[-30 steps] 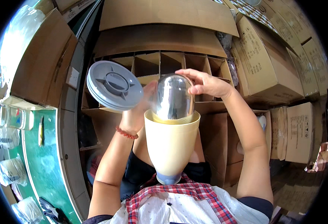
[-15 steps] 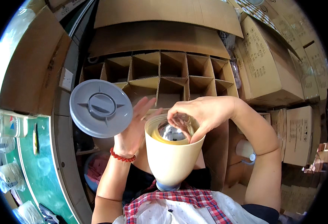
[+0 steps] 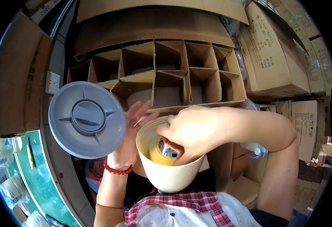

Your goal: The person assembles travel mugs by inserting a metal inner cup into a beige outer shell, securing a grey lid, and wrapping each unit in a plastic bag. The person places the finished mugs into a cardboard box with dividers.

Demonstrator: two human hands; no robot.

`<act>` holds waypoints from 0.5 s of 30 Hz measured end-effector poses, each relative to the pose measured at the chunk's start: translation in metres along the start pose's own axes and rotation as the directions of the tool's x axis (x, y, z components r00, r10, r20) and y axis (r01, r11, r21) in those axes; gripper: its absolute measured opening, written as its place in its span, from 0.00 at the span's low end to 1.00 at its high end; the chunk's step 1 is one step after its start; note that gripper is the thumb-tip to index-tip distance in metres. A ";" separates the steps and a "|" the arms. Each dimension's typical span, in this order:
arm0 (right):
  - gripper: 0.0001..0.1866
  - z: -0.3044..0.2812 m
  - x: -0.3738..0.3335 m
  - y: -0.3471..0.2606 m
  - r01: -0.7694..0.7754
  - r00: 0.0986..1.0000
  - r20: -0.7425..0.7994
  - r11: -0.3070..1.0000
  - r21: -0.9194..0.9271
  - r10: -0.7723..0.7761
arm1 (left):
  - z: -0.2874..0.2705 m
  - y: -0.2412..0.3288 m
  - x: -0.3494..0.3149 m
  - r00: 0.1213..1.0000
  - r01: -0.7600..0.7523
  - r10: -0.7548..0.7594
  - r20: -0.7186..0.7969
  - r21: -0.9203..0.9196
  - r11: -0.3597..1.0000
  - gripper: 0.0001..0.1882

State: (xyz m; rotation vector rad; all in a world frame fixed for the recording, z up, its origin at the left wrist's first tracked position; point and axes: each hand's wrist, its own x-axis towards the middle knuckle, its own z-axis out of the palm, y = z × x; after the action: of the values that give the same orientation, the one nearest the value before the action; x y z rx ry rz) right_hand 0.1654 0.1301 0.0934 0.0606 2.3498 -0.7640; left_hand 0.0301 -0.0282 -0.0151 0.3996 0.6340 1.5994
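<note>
My right hand (image 3: 190, 132) reaches into a tapered cream vessel (image 3: 169, 178), its fingers bent around a shiny silver flask liner (image 3: 166, 148) inside. A yellow ring (image 3: 159, 157) surrounds the liner; most of the liner is hidden by the fingers and the wall. The vessel stands mouth up in front of my lap. My left hand (image 3: 130, 132), with a red bead bracelet (image 3: 117, 170) at the wrist, has its fingers stretched past the rim. A round grey lid (image 3: 64, 128) with a central boss and ribs is held against that hand; its thumb is hidden.
Ahead stands an open carton with cardboard dividers (image 3: 169, 87). More cartons (image 3: 271, 56) are stacked at the right. At the left runs a green-topped bench (image 3: 41, 178) with a yellow cutter (image 3: 30, 153) on it. A white and blue bottle (image 3: 254, 149) is by my right elbow.
My right hand has gone deeper into the vessel, and the silver liner sits lower. The grey lid and my left hand have shifted left. The vessel now tips its mouth more toward view.
</note>
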 end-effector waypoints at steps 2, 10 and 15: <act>0.27 0.001 0.002 -0.004 0.035 0.999 -0.040 0.999 -0.033 -0.037 | -0.001 0.000 0.001 1.000 0.002 -0.001 0.023 -0.013 1.000 0.40; 0.26 -0.002 -0.001 -0.002 0.043 0.995 -0.084 0.989 -0.139 -0.055 | -0.012 0.010 0.012 0.982 -0.015 0.041 -0.185 0.141 0.990 0.33; 0.48 0.003 -0.014 0.033 0.245 0.761 -0.629 0.827 0.506 0.160 | -0.019 0.034 0.026 0.882 -0.243 0.402 -0.244 0.496 0.834 0.22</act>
State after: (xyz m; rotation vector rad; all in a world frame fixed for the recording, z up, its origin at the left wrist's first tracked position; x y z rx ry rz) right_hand 0.1857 0.1583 0.0832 0.6291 2.6552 -1.6763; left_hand -0.0113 -0.0076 -0.0123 0.6083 1.2781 1.8641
